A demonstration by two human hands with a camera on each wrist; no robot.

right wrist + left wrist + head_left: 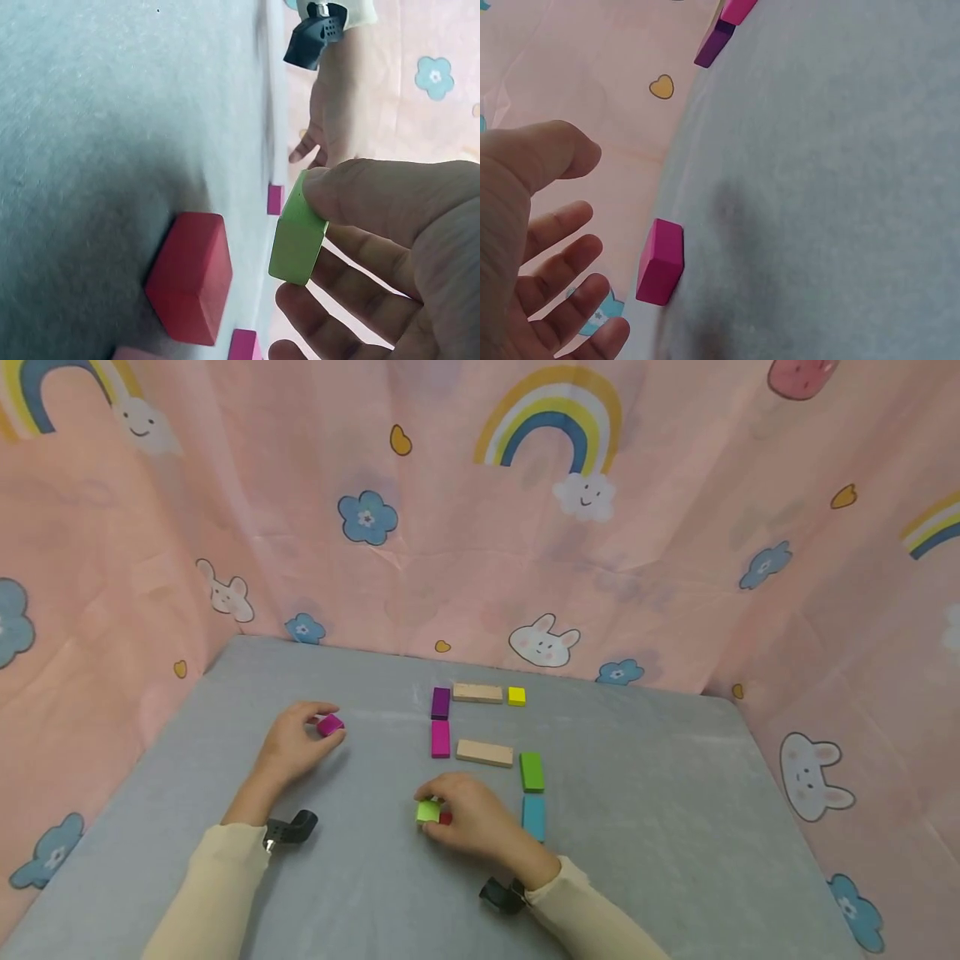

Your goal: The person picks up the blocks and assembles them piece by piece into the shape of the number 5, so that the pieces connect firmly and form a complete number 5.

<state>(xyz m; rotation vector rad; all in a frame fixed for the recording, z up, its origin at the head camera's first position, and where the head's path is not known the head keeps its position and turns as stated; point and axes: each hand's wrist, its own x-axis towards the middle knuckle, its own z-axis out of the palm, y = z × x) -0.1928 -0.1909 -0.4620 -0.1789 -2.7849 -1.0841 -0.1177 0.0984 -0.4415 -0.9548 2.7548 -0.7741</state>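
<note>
My right hand [468, 814] pinches a light green block [298, 240] between thumb and fingers. Below it in the right wrist view, a red block [191, 277] rests on the grey table; in the head view the hand covers most of it. On the left side, a magenta block [330, 725] lies on the table. My left hand [292, 743] is right beside that block, thumb and fingers spread apart. The left wrist view shows the fingers [577, 307] away from the block, with nothing between them and the thumb.
Mid-table stand a purple block [440, 702], another magenta block [440, 739], a wooden block [477, 693], a second wooden block [484, 753] and a yellow block [517, 696]. A green block [532, 772] and a blue block [533, 818] lie by the right forearm. A pink patterned curtain [465, 568] borders the table.
</note>
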